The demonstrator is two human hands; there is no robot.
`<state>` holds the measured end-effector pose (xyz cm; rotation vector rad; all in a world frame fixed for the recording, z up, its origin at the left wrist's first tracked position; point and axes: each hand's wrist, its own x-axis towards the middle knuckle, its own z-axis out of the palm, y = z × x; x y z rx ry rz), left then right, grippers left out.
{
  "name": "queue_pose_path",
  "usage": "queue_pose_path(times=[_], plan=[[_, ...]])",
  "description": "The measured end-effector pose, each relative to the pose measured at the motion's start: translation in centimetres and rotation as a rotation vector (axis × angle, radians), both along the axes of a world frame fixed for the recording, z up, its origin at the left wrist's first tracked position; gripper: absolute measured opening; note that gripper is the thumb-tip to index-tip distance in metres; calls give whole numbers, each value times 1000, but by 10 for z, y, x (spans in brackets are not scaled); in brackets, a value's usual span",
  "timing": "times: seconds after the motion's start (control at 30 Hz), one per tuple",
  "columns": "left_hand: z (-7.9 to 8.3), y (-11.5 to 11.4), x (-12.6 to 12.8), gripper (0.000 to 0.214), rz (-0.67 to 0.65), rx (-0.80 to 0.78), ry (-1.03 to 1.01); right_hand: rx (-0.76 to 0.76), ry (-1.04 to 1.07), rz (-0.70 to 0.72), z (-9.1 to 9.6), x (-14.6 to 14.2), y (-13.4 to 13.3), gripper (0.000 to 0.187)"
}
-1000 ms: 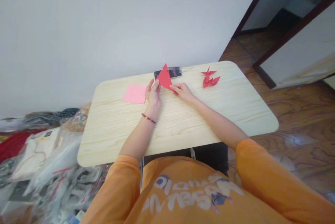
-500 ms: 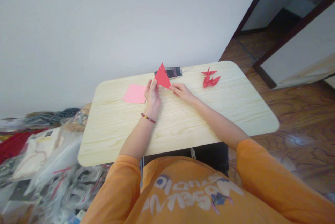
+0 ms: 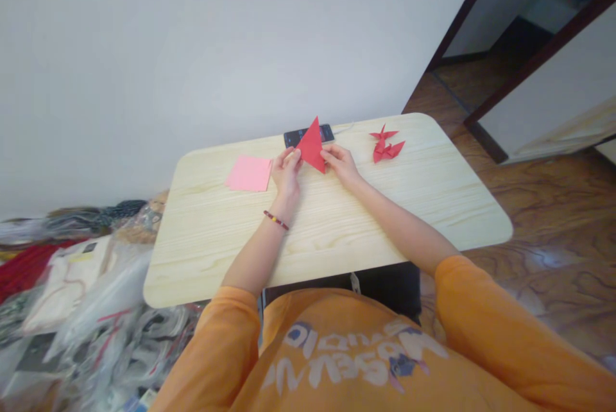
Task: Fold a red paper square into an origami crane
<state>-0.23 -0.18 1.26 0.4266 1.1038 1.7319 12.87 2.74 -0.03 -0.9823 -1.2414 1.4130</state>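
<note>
A red sheet of origami paper (image 3: 312, 144), folded into a triangle, is held up above the table between both hands. My left hand (image 3: 287, 170) pinches its left edge, thumb on the near face. On the other side, my right hand (image 3: 339, 160) grips the right edge with thumb and fingertips. One point of the triangle aims away from me, another hangs down toward the tabletop. Pink square paper (image 3: 251, 173) lies stacked just left of my left hand. Two red folded paper cranes (image 3: 387, 145) sit close together to the right of my right hand.
The pale wood-grain table (image 3: 216, 239) has rounded corners and stands against a white wall. A phone (image 3: 293, 138) with a cable lies at its back edge, partly behind the red paper. Plastic-wrapped goods (image 3: 96, 309) are heaped on the left; a doorway opens at right.
The red triangle has shifted right and turned, its lower corner now pointing down. My right hand has moved from that corner up along the edge; my left hand has also moved slightly right.
</note>
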Motion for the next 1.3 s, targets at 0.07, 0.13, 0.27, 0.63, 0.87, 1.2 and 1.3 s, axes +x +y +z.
queue_pose_path(times=[0.07,0.13,0.27,0.63,0.87,1.2,1.3], plan=[[-1,1,-2,28,-91,-9,52,5,15,-77,-3,1,3,37],[-2,1,-4,27,-188,-16,125,26,-1,-146,-4,3,6,30],[-2,1,-6,26,-311,20,233,55,-48,-131,-4,5,7,21],[-5,-1,-4,43,-229,-2,160,121,-164,97,1,3,0,17],[-4,6,-9,31,-71,-15,59,29,-177,100,5,8,2,13],[-8,11,-26,25,115,9,72,-44,-139,-46,7,20,11,12],[-11,9,-20,24,8,68,95,6,-64,-36,7,16,8,19]])
